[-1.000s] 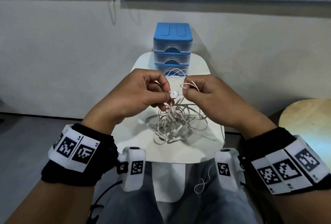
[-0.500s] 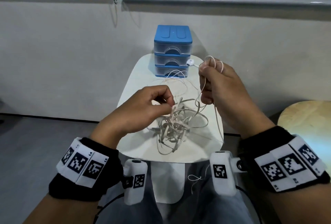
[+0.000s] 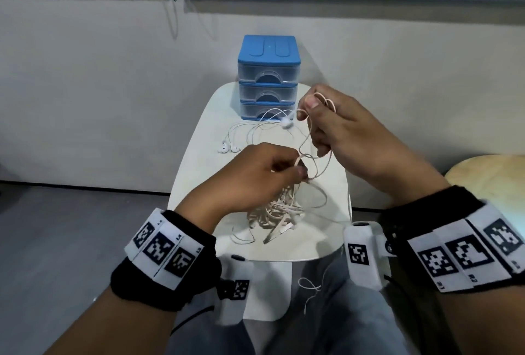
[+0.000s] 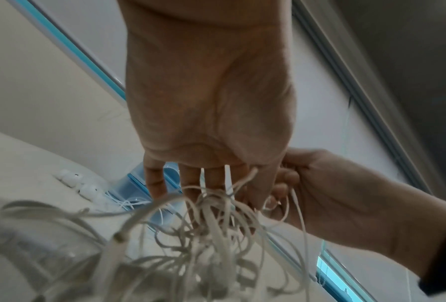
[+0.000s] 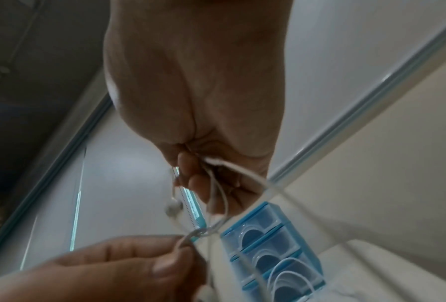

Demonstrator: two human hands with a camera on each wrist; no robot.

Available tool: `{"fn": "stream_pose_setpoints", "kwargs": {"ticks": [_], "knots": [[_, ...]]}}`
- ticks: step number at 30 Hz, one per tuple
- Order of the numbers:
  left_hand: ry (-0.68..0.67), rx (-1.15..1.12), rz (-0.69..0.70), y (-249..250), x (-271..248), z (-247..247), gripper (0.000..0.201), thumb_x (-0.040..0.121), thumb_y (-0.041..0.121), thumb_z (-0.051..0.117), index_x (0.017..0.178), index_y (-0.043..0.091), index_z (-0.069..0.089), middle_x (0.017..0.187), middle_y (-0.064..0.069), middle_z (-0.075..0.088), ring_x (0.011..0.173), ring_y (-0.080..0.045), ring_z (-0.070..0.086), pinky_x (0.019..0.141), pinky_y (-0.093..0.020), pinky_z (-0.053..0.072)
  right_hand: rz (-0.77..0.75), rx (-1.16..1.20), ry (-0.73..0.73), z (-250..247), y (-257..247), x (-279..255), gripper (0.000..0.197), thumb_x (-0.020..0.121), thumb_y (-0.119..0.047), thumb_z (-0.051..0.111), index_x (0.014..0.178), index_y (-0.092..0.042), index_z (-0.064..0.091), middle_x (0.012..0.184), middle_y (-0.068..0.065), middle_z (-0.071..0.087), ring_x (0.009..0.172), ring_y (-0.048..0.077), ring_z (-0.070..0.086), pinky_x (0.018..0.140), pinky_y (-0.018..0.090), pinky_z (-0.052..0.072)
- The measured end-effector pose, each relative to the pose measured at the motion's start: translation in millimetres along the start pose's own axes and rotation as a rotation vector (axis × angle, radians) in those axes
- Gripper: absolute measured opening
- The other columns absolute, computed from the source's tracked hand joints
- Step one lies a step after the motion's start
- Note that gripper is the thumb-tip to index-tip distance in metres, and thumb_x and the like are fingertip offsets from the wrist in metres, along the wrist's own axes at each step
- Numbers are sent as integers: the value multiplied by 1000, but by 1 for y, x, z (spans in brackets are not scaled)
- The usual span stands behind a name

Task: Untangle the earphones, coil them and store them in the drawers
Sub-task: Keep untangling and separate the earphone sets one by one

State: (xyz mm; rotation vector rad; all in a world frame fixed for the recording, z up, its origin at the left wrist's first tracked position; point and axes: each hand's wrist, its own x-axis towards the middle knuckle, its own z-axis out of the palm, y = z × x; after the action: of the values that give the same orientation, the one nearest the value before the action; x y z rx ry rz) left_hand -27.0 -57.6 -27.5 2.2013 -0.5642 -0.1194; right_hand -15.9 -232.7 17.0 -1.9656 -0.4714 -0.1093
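the left hand (image 3: 255, 175) pinches the tangle (image 3: 279, 212) at frame centre; the right hand (image 3: 338, 130), upper right, pinches one cable (image 3: 321, 173): best pulled gently, feeding slack so knots don't tighten.

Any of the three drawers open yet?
No. In the head view all three fronts of the blue drawer unit sit flush and closed.

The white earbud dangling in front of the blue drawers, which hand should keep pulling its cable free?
Right hand: it already pinches that white earbud cable, raised; left hand anchors the tangle.
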Motion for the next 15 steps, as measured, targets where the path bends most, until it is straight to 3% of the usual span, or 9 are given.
{"fn": "stream_pose_setpoints", "kwargs": {"ticks": [2,4,7,11,15], "knots": [[23,-34,-43,-2,-1,-6,26,100,36,60,91,18,75,75,4,70,67,-14,61,67,-34,46,24,-56,32,-3,1,-1,31,111,-26,34,96,-11,57,60,9,52,57,29,55,64,42,49],[65,-65,-79,-7,-3,-12,31,101,38,56,91,16,74,84,-2,74,83,-27,66,77,-38,50,47,-12,107,-6,0,-2,32,112,-26,31,96,-14,57,64,15,59,70,37,68,69,45,56],[140,-182,-127,-12,-7,-20,31,106,25,52,87,11,72,87,-7,77,85,-25,70,85,-35,50,23,162,224,-11,-5,-5,33,112,-26,29,98,-12,54,64,15,60,69,33,72,70,46,57],[246,-275,-216,-13,-6,-29,32,105,19,51,80,6,68,76,-12,75,72,-22,72,82,-34,49,-39,322,311,-16,-16,-7,33,112,-30,29,93,-16,52,60,8,54,60,29,67,63,41,53],[170,-119,-301,-7,-6,-29,20,98,15,52,88,16,69,71,-6,76,76,-25,73,79,-36,49,-112,464,378,-20,-33,-7,31,112,-31,31,95,-16,52,60,6,50,59,28,63,63,39,52]]}}
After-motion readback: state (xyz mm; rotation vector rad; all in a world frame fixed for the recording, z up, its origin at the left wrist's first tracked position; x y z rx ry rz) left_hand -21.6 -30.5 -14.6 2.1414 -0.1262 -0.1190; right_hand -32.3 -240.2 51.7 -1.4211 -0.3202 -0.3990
